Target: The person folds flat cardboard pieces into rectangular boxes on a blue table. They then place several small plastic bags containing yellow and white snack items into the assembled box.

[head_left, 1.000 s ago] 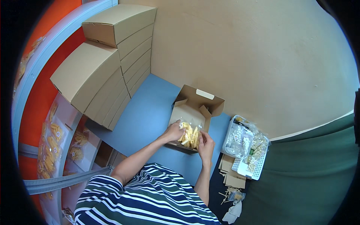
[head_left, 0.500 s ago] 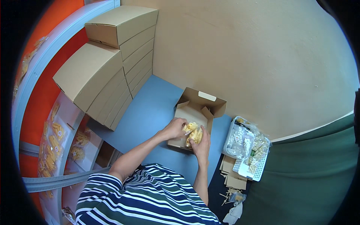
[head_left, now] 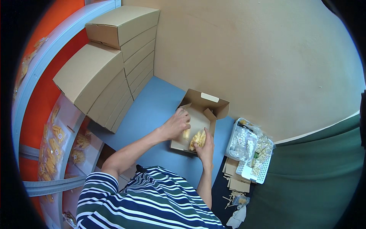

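An open brown cardboard box stands on the blue-grey table, its lid folded up at the far side. My left hand is closed over the box's left side, gripping a small clear packet of yellow pieces that hangs below the fingers, slightly blurred. Over the near right part of the box, my right hand has its fingers and thumb around a second clear bag of yellow pieces. The pieces look like short pasta or snacks; their exact kind does not show.
Closed cardboard boxes are stacked at the table's far left. White baskets with bagged white pieces stand to the right, above cardboard scraps. Shelves with bags of yellow pieces line the left; a green curtain hangs right.
My left hand has moved up and left with its packet, parting it from the bag in my right hand. The right hand has barely moved.
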`<state>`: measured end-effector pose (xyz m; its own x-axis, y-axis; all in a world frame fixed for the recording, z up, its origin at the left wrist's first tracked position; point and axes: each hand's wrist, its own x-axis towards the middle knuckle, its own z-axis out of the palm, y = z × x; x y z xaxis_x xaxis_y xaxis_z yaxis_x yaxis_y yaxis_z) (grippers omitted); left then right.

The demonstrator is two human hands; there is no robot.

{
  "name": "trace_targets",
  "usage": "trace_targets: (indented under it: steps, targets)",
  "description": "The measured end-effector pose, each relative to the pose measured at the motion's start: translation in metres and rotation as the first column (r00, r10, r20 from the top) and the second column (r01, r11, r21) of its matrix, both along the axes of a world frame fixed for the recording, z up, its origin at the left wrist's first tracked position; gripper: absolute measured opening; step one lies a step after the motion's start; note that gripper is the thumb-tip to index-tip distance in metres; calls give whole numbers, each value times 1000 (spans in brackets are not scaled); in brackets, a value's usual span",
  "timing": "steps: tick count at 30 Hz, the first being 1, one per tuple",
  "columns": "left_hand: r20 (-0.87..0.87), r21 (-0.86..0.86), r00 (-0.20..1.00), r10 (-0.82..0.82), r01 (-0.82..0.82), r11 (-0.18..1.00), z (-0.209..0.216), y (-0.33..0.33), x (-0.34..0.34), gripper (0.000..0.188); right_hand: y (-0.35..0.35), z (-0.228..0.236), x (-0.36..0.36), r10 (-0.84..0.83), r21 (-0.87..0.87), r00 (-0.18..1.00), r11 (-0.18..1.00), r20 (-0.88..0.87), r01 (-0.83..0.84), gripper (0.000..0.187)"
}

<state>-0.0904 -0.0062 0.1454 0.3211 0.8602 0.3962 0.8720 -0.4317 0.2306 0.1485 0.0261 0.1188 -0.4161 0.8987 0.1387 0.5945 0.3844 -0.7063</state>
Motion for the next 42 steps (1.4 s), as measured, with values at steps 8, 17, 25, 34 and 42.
trace_targets:
  steps: [8,17,25,34,42]
  targets:
    - [505,-176,855,124,-38,984,-46,-23,38,36,0,0,1,6,-29,1000,1000,4,-6,89]
    - [375,-729,645,666,-238,641,-42,1,68,96,-3,2,-2,39,-28,999,999,-2,-39,91]
    - [349,-810,711,611,-99,578,-49,-4,68,99,-1,8,2,34,-127,989,991,-145,-53,76]
    - [412,-849,514,753,-83,521,-43,-24,77,97,6,-14,21,-120,-166,977,982,-175,91,42]
    - [497,-763,470,729,-164,626,-64,-33,91,105,-4,-14,19,-133,17,968,990,-212,140,41]
